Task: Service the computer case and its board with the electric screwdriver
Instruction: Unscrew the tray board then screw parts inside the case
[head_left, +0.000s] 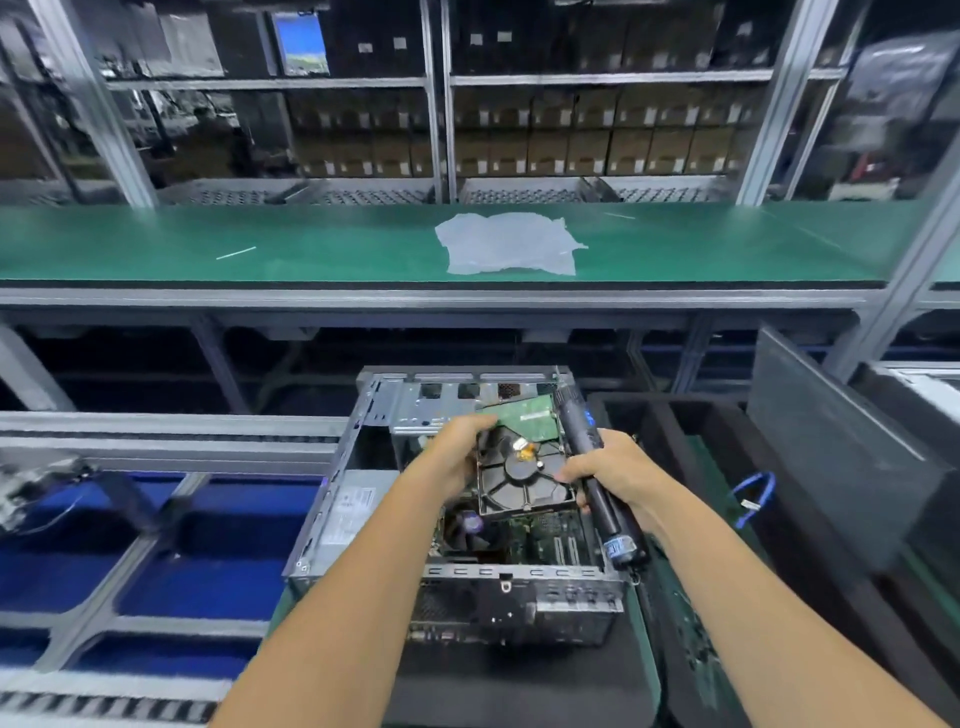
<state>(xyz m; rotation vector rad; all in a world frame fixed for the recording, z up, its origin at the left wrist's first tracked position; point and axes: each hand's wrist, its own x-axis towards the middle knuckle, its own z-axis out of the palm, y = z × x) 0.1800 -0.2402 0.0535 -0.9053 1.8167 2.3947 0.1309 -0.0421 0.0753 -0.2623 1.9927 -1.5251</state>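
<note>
Metal case (332, 499) lies open; left hand (454, 457) grips drive (522, 478), right hand (615, 475) clasps screwdriver (597, 478).

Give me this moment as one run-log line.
left hand grips hard drive | right hand holds electric screwdriver, steadies drive | drive above open computer case

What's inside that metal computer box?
Inside the case you can see a round fan and a green board. The drive, held by both hands, covers whatever lies beneath it.
</note>
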